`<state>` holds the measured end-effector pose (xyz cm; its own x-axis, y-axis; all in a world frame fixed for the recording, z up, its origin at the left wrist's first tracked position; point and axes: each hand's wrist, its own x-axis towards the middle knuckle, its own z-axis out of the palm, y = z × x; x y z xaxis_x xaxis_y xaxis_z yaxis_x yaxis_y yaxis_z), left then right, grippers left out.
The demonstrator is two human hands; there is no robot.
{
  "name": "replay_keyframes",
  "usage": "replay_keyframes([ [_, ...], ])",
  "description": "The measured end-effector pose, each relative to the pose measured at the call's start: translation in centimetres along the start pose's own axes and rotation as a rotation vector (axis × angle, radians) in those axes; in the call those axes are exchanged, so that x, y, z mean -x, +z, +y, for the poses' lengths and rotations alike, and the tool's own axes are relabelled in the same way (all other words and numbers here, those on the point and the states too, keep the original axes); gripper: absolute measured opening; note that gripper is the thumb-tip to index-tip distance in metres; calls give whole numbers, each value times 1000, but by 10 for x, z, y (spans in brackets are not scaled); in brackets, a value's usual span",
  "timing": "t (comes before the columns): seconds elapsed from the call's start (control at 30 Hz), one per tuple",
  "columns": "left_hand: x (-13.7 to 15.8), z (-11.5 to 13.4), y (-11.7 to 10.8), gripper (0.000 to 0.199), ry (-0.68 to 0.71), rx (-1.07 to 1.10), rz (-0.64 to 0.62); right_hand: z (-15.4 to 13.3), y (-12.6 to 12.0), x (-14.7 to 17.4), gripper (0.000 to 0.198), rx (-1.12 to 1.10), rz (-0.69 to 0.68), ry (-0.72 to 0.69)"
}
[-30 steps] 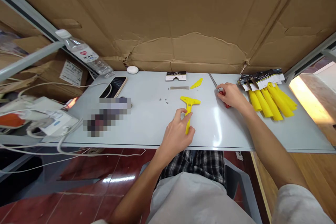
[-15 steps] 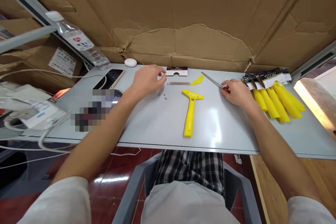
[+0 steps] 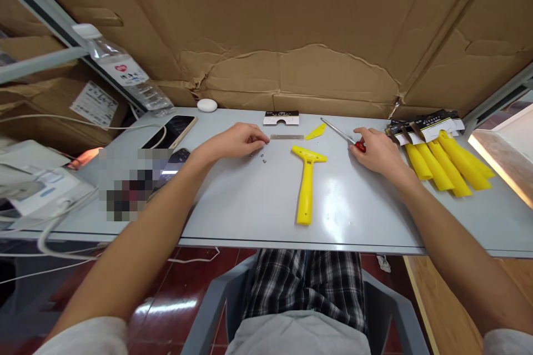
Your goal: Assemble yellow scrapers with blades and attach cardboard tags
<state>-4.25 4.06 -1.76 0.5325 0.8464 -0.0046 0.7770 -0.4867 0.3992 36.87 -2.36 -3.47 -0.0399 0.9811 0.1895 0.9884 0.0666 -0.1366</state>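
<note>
A screwdriver [image 3: 340,133] is held by the right hand [image 3: 377,150]; the left hand [image 3: 241,141] is placed beside a blade [image 3: 287,137]; a yellow scraper [image 3: 306,188] is laid, handle toward the tabletop [image 3: 241,205]'s front edge.

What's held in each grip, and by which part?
Right grip: screwdriver, by its red handle. Left grip: fingertips at the left end of the metal blade; can't tell if anything is pinched.
</note>
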Motion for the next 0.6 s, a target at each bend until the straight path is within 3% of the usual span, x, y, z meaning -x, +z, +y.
replay_keyframes([
  [0.17,12,-4,-17,64,-43,68,-136,-5,5,4,57,-1,138,-75],
  [0.3,13,-2,-19,58,-48,97,-160,-13,2,8,51,-34,242,-164],
  [0.6,1,7,10,45,9,110,5,-24,7,14,47,-52,205,-214],
])
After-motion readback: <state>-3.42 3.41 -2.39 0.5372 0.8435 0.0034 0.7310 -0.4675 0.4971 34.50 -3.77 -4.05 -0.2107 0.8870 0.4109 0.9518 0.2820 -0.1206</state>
